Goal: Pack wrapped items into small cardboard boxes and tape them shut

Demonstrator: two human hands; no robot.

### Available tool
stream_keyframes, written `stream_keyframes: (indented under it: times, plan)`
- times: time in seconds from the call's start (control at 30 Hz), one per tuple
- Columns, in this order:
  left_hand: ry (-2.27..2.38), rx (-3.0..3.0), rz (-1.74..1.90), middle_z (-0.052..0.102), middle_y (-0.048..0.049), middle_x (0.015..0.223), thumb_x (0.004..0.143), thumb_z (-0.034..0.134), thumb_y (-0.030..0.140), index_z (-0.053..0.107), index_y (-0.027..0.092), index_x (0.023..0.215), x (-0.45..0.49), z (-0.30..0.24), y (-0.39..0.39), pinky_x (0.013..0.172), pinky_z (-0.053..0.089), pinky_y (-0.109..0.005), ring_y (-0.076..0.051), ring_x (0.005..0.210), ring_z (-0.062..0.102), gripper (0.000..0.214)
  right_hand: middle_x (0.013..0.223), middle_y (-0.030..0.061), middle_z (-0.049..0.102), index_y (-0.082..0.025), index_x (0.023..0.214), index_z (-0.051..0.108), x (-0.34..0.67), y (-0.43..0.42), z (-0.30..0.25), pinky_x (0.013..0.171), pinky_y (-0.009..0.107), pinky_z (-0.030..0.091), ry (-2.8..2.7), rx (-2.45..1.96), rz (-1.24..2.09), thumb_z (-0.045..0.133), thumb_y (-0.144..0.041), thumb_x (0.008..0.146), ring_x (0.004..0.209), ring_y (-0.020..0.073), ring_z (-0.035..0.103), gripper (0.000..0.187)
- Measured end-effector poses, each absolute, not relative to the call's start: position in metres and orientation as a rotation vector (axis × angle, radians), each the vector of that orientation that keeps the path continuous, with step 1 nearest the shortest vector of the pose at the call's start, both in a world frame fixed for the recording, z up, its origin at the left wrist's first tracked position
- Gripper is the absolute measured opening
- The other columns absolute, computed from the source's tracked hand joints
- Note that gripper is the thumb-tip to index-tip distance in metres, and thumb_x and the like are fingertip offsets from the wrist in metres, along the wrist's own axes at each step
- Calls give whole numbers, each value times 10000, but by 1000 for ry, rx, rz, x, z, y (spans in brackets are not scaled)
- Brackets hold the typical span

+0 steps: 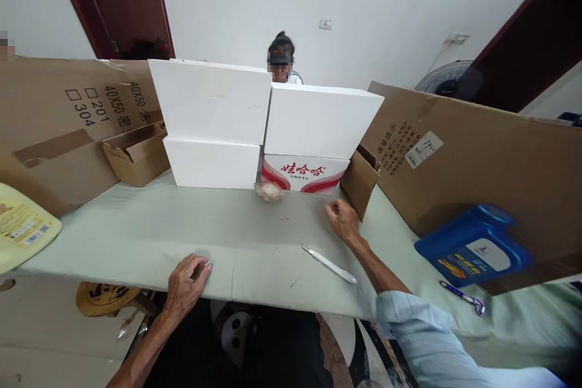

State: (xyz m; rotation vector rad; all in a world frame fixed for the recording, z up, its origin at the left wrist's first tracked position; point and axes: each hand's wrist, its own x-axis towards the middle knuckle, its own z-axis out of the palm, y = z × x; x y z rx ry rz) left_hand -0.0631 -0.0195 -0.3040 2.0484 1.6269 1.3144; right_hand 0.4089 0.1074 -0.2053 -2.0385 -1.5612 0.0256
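Observation:
My left hand (187, 279) rests at the front edge of the cloth-covered table (218, 218), loosely curled with the thumb apart and nothing seen in it. Farther forward, my right hand (342, 218) is closed above the cloth, next to a narrow brown cardboard box (361, 182); whether its fingers hold anything is hidden. Between the hands lies a white-handled craft knife (330, 264), nearer the right forearm. A small crumpled bundle in clear plastic (269, 191) sits against the foot of the stacked white boxes (213, 103).
A printed white-and-red carton (304, 174) forms part of the stack. Large cardboard panels (454, 163) flank the table. A blue bottle (477, 245) and purple pen (461, 297) lie right; a yellow bottle (27, 227) lies left. A person (282, 51) is behind the boxes.

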Motion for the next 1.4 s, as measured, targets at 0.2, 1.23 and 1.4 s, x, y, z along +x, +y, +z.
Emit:
stream_keyframes:
  times: [0.2, 1.23, 1.4]
  plan:
    - [1603, 1896, 1308, 668, -20, 725, 920, 618, 460, 717, 231, 840, -61, -300, -20, 697, 502, -315, -203, 698, 622, 262, 1368, 114, 704, -240, 1347, 680, 288, 173, -207, 946, 378, 541, -1871, -1781, 202, 860, -554, 815, 1217, 305, 660, 643]
    - [738, 926, 1444, 760, -77, 1201, 656, 940, 378, 665, 206, 1279, -25, -210, -102, 909, 570, -319, -257, 1090, 717, 703, 1645, 144, 410, -338, 1691, 299, 180, -98, -227, 1189, 592, 501, -1732, -956, 462, 747, -509, 957, 1515, 361, 452, 877]
    - [643, 996, 1513, 758, -64, 1188, 673, 898, 291, 618, 206, 1290, -26, -196, -117, 910, 539, -304, -248, 1082, 713, 683, 1710, 126, 388, -347, 1673, 340, 164, -126, -209, 1183, 540, 521, -1577, -846, 751, 719, -577, 967, 1518, 343, 475, 833]
